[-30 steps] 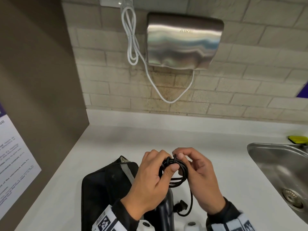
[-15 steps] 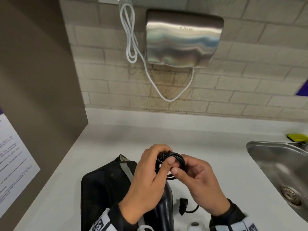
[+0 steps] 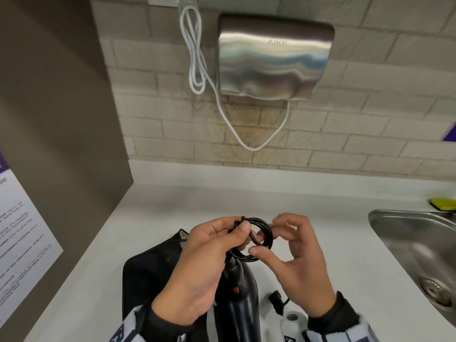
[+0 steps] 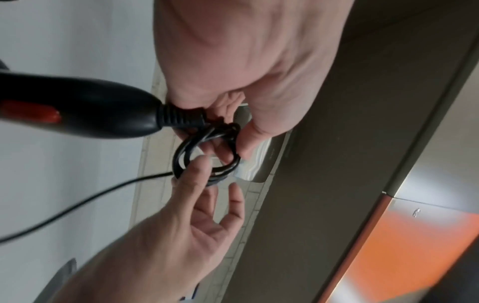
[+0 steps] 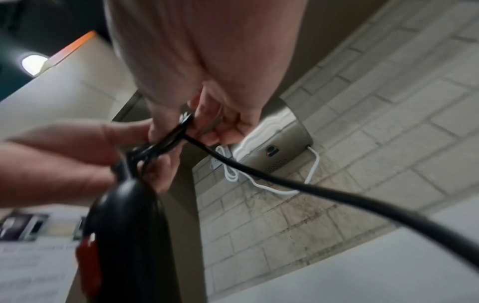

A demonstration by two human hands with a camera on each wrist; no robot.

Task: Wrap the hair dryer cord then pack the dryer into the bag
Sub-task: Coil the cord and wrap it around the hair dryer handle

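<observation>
the left hand (image 3: 197, 262) is curling its fingers and thumb around one side of the coiled cord (image 3: 256, 239), pinching the black loops together just above the end of the hair dryer (image 3: 243, 304). the right hand (image 3: 296, 255) is pinching the other side of the coil between thumb and fingertips, with its remaining fingers spreading loosely. in the right wrist view a free length of the cord is running out from the coil past the camera. the dryer's black handle, with its red switch, is hanging below the coil, over the counter (image 3: 172, 211).

the black bag (image 3: 150, 275) is lying on the counter just left of the dryer, partly hidden by the left hand and wrist. the plug (image 3: 275, 298) is lying on the counter just right of the dryer. a steel sink (image 3: 404, 233) is sitting well to the right of the dryer, with a yellow sponge (image 3: 443, 204) at its far edge. on the brick wall beyond the dryer a metal hand dryer (image 3: 274, 58) is hanging, with its white cable (image 3: 197, 67) looping beside it. a printed notice (image 3: 22, 233) is showing on the panel far left of the dryer.
</observation>
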